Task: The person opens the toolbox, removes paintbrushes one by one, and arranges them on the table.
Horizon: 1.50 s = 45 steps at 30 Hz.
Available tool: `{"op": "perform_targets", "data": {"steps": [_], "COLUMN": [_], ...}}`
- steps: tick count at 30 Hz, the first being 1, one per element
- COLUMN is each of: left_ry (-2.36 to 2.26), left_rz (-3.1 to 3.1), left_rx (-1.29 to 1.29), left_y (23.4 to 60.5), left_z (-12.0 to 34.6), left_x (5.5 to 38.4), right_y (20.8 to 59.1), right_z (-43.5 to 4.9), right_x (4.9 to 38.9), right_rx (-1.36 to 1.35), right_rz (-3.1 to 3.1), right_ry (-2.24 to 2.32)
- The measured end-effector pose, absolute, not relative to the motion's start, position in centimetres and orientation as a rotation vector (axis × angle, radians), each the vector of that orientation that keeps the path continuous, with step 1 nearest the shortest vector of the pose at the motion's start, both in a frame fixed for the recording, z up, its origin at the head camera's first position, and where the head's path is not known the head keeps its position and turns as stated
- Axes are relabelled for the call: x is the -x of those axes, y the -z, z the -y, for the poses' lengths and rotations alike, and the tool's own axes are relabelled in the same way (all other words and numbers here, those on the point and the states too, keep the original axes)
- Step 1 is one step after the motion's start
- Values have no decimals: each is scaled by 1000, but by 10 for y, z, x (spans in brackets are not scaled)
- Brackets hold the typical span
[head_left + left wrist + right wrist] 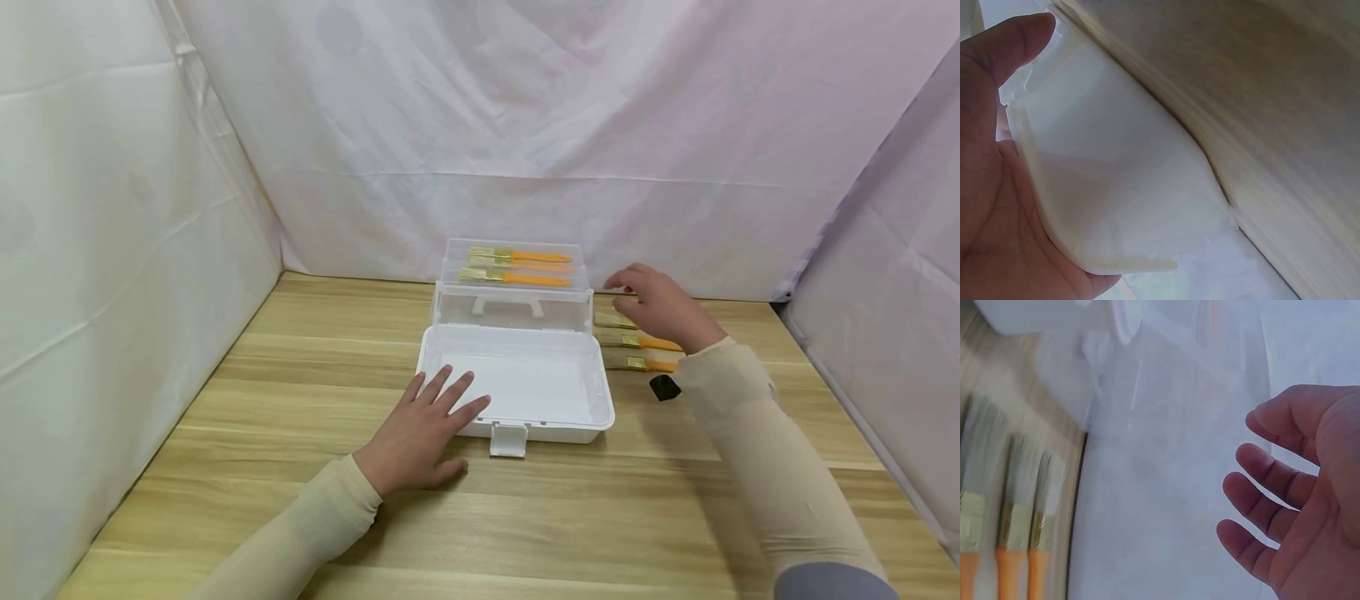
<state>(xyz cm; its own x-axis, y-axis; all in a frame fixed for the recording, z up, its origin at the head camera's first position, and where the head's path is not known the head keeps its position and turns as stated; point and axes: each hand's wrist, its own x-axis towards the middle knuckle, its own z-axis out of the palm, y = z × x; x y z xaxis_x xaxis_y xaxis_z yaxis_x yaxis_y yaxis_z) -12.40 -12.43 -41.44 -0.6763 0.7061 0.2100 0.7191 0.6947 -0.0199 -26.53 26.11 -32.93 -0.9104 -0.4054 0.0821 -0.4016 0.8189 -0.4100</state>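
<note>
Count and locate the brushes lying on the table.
3, right of the white box: the far brush, partly hidden by the right hand; the middle brush; the near brush. The arm may hide more.

Wood-grain tabletop (pixel 570 517), white box (pixel 536 379), three paintbrushes (pixel 633 341)

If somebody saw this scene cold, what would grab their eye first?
Probably the open white box in the middle of the wooden table, the left hand at its near left corner. Next, the orange-handled brushes at its raised clear lid, and three more right of the box, near the right hand.
</note>
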Motion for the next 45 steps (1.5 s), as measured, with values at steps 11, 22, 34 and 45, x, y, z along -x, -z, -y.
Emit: {"op": "perform_targets", "data": {"steps": [11, 22, 34, 45], "left_ry": [103, 96, 92, 115], "left_rz": [2705, 2710, 2709, 2734], "left_rx": [1152, 1150, 1153, 1159], "left_y": [414, 414, 414, 414], "left_z": [123, 122, 121, 122], "left_x": [124, 123, 123, 122], "right_y": [320, 318, 320, 329], "right_z": [-215, -182, -166, -155], "right_x": [279, 285, 289, 298], "right_rx": [874, 927, 903, 914], "right_rz": [-2978, -2927, -2879, -2870], "right_ry": [581, 538, 534, 536]}}
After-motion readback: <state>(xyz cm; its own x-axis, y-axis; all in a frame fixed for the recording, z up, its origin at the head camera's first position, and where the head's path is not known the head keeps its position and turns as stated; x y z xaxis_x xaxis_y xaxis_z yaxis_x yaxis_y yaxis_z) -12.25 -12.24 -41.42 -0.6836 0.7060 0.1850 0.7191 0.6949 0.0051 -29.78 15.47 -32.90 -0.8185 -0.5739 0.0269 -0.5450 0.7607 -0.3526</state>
